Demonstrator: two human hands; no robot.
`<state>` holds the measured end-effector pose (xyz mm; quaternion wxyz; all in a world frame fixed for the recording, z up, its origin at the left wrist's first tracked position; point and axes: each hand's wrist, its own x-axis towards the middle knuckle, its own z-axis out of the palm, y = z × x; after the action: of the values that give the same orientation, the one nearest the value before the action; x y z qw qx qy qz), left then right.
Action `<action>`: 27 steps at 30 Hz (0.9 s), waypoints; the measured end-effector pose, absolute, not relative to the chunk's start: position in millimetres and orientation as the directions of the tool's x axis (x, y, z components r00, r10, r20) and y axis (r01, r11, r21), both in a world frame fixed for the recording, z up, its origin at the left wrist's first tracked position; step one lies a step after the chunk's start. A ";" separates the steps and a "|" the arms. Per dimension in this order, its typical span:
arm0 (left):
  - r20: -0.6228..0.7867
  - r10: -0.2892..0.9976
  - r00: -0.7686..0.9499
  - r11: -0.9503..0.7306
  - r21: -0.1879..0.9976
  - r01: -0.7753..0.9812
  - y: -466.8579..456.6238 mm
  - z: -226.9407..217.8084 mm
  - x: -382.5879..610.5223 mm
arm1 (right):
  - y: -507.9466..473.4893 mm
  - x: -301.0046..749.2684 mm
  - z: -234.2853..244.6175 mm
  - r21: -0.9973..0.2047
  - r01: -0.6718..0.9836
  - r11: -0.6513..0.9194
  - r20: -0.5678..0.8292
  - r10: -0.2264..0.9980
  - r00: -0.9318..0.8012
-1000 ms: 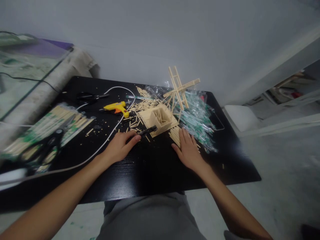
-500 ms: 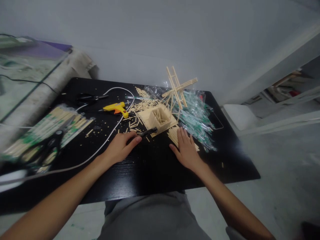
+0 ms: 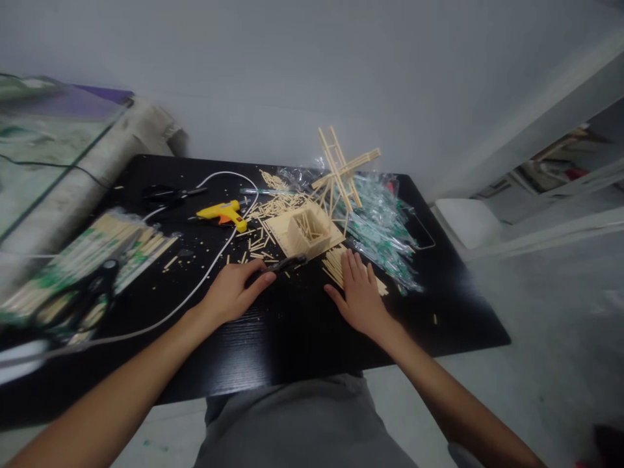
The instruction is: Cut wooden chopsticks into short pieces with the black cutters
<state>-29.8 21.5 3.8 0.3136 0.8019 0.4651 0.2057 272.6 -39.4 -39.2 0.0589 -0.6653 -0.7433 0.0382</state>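
My left hand (image 3: 236,290) is closed around the handle of a slim black hand tool (image 3: 288,263); its exact kind is unclear. The tool's tip points right, close to the front of a small open wooden box (image 3: 312,244) on a wooden base (image 3: 279,229). Short stick pieces stand inside the box. Behind it rises a windmill-like stick frame with crossed blades (image 3: 344,175). My right hand (image 3: 361,296) lies flat, fingers stretched out, on a row of thin wooden sticks (image 3: 333,266) right of the base.
A yellow glue gun (image 3: 221,211) lies left of the base, near a white cable (image 3: 214,263). Black scissors (image 3: 100,279) rest on packed sticks (image 3: 73,253) at left. Green-and-clear plastic wrappers (image 3: 385,227) cover the right rear. Cut stick pieces (image 3: 277,205) are scattered behind the base.
The view has shifted slightly. My left hand still holds the black tool, its tip a little lower beside the box. My right hand stays flat on the sticks.
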 end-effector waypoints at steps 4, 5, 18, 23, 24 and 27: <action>0.048 0.873 0.485 -0.379 0.692 0.614 22.1 0.1 -31.4 | -40.2 270.9 -39.2 -0.131 0.985 0.112 0.033 0.993 -0.109; 0.048 0.871 0.489 -0.382 0.691 0.613 22.0 0.0 -31.3 | -40.5 270.7 -39.0 -0.132 0.984 0.117 0.036 0.993 -0.114; 0.088 0.865 0.494 -0.414 0.682 0.603 21.9 -0.8 -31.4 | -37.9 272.1 -41.3 -0.150 0.984 0.095 0.030 0.995 -0.092; 0.087 0.866 0.492 -0.413 0.679 0.607 21.9 -1.8 -31.3 | -35.6 277.2 -40.6 -0.155 0.984 0.090 0.029 0.996 -0.086; 0.084 0.867 0.491 -0.410 0.679 0.609 21.8 -1.4 -30.9 | -35.9 277.3 -40.4 -0.156 0.983 0.093 0.035 0.995 -0.089; 0.078 0.869 0.489 -0.406 0.677 0.614 21.4 0.1 -30.0 | -36.7 276.3 -40.3 -0.152 0.983 0.104 0.047 0.994 -0.097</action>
<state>-30.0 21.4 0.1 0.2964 0.8104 0.4573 0.2151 276.3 -36.7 -40.3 0.0686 -0.6682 -0.7396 0.0408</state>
